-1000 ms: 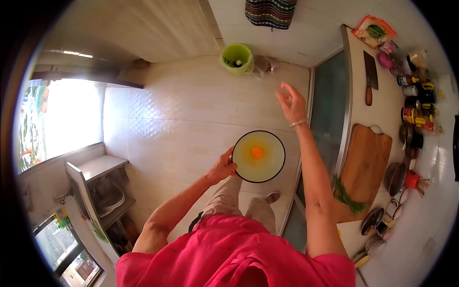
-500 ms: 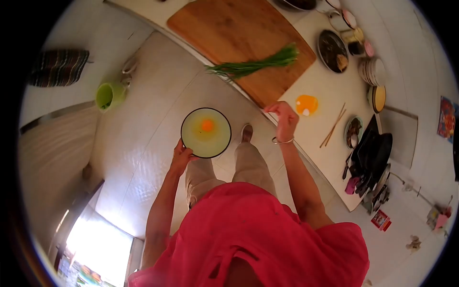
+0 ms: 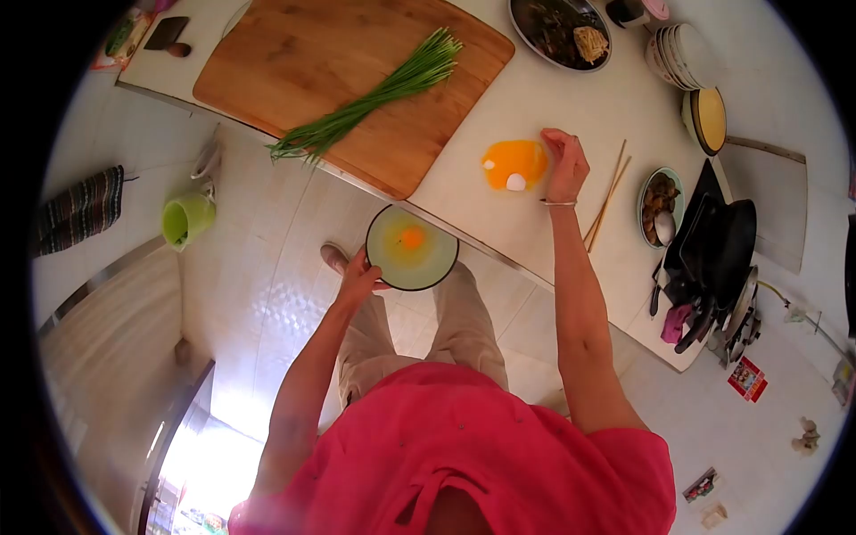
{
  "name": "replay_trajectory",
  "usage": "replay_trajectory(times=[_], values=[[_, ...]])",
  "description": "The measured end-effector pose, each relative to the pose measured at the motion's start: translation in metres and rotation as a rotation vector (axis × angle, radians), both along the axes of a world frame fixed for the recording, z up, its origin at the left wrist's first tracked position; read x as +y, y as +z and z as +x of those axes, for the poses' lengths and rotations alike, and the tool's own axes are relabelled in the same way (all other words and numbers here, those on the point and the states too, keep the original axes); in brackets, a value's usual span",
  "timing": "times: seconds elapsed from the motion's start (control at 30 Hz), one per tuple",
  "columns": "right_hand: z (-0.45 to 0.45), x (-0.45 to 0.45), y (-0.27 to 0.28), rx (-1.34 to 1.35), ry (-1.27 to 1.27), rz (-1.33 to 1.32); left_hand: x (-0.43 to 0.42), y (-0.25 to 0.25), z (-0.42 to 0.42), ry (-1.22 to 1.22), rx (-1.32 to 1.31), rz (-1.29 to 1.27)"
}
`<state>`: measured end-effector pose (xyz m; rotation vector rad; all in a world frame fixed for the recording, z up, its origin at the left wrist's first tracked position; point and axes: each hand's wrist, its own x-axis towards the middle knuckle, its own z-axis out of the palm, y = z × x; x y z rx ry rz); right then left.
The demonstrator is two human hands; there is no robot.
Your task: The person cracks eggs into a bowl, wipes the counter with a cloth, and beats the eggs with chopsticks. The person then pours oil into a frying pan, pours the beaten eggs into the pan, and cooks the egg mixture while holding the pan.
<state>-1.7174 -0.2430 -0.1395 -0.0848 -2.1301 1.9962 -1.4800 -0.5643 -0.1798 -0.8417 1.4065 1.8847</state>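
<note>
My left hand (image 3: 360,275) grips the lower left edge of a dark-rimmed bowl (image 3: 390,259), held out over the floor by the counter's front edge. Inside lies a raw egg, its orange yolk (image 3: 412,237) whole in pale, clear liquid. On the counter, my right hand (image 3: 565,168) is at the right edge of an orange puddle that looks like spilled egg yolk (image 3: 517,161), with two white spots in it. Its fingers are curled together, and whether anything is in them is hidden. A pair of chopsticks (image 3: 609,193) lies just right of that hand.
A wooden cutting board (image 3: 294,67) with a bunch of green chives (image 3: 374,100) overhangs the counter edge. Farther back are a metal plate of food (image 3: 546,22), stacked bowls (image 3: 679,55) and a yellow bowl (image 3: 707,122). A bowl with a spoon (image 3: 660,209) sits near black pans (image 3: 722,245).
My right hand has moved from the counter's edge, left of the orange puddle, to the puddle's right side. My left hand still holds the bowl, now closer to the counter. The camera view has shifted.
</note>
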Motion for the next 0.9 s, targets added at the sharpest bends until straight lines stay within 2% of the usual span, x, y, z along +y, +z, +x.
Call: replay_trajectory(times=[0.17, 0.2, 0.37, 0.4, 0.43, 0.57, 0.7, 0.8, 0.87, 0.9], values=[[0.002, -0.022, 0.002, -0.062, 0.226, -0.078, 0.019, -0.01, -0.024, -0.03, 0.039, 0.014], [0.009, -0.03, 0.0, -0.142, 0.234, -0.151, 0.022, -0.009, -0.031, -0.029, 0.043, 0.016], [0.068, -0.072, 0.006, -0.184, 0.384, -0.129, 0.031, -0.002, -0.045, -0.033, 0.069, 0.042], [0.085, -0.084, 0.009, -0.223, 0.401, -0.144, 0.031, 0.003, -0.046, -0.048, 0.066, 0.037], [0.099, -0.093, 0.014, -0.229, 0.43, -0.044, 0.031, 0.006, -0.048, -0.063, 0.066, 0.034], [0.137, -0.122, 0.01, -0.204, 0.412, -0.133, 0.03, 0.02, -0.047, -0.057, 0.08, 0.042], [0.146, -0.12, 0.016, -0.246, 0.527, -0.058, 0.025, 0.025, -0.043, -0.075, 0.047, 0.019], [0.138, -0.111, 0.02, -0.171, 0.591, -0.019, 0.023, 0.025, -0.043, -0.077, 0.048, 0.03], [0.114, -0.096, 0.026, -0.183, 0.513, -0.08, 0.022, 0.021, -0.042, -0.074, 0.06, 0.05], [0.093, -0.084, 0.026, -0.073, 0.459, 0.006, 0.022, 0.019, -0.043, -0.093, 0.056, 0.046]])
